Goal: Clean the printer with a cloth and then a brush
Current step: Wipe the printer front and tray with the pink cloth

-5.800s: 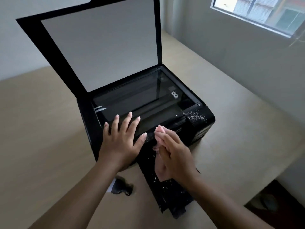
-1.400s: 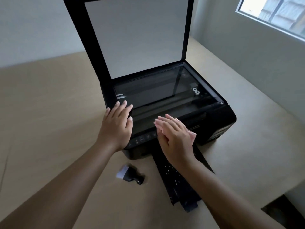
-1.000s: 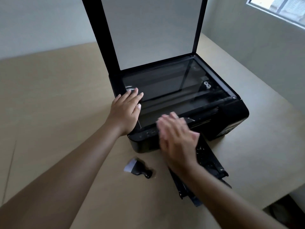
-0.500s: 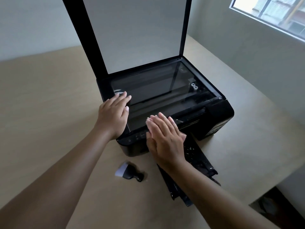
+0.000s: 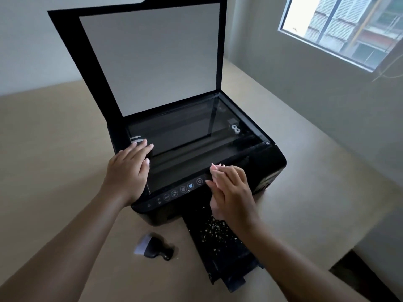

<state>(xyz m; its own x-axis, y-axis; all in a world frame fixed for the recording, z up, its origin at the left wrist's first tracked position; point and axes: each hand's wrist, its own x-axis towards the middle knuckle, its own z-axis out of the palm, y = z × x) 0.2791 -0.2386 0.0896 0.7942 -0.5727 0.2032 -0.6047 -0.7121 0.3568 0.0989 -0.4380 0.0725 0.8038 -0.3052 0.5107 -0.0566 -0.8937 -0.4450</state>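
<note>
**Two hands on an open printer**

Two bare forearms reach in from the near edge of the table (image 5: 54,149). Nearest the camera, a small brush (image 5: 152,249) with a black handle and pale bristles lies on the table, just left of the tray (image 5: 220,243). The tray juts out from the printer's front and is dotted with pale specks.

Next comes the printer (image 5: 266,168), black, with a row of buttons (image 5: 181,190) along its front edge. The right hand (image 5: 231,192) sits over the front edge at the right end of that row, fingers together and half curled. A bit of pale pink shows at its fingertips, which may be the cloth (image 5: 216,167), though it is too small to be sure; whether the hand grips it I cannot tell. The left hand (image 5: 128,171) lies flat and relaxed on the printer's front left corner, fingers extended onto the edge of the glass (image 5: 185,131), holding nothing.

Beyond the hands the dark glass is bare, with two small white rings visible under it at the right. The lid (image 5: 150,59) stands raised at the back, its pale inner pad facing the camera. Farther off are grey walls and, at the upper right, a window (image 5: 344,25).
</note>
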